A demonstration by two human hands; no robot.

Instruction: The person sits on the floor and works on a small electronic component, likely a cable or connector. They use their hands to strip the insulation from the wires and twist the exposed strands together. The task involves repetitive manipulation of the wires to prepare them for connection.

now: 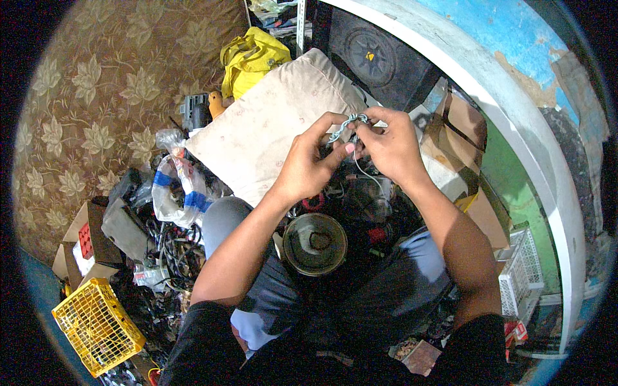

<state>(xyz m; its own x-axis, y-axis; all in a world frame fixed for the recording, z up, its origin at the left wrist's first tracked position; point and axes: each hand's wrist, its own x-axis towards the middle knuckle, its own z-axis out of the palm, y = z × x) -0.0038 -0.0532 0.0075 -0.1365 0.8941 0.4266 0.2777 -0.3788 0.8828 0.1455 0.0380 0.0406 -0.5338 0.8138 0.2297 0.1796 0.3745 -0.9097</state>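
Observation:
My left hand (310, 159) and my right hand (391, 145) are raised close together in front of a pale pillow (257, 138). Between their fingertips is a twisted, light blue-grey wire (346, 123), bent into a small curve. The left index finger and thumb pinch one side of it, and the right fingers close on the other. A thin pale strand (368, 172) hangs below the right hand; whether it joins the wire is hidden. Below the hands, between my knees, sits a round metal bowl (297, 256) with a dark round piece in its middle.
A yellow plastic crate (96, 327), tangled cables (168, 260) and a white-and-blue plastic bag (172, 193) lie to the left. Beyond the pillow are a yellow bag (254, 58) and a black speaker (370, 56). Cardboard boxes (465, 125) and a white basket (520, 270) stand right.

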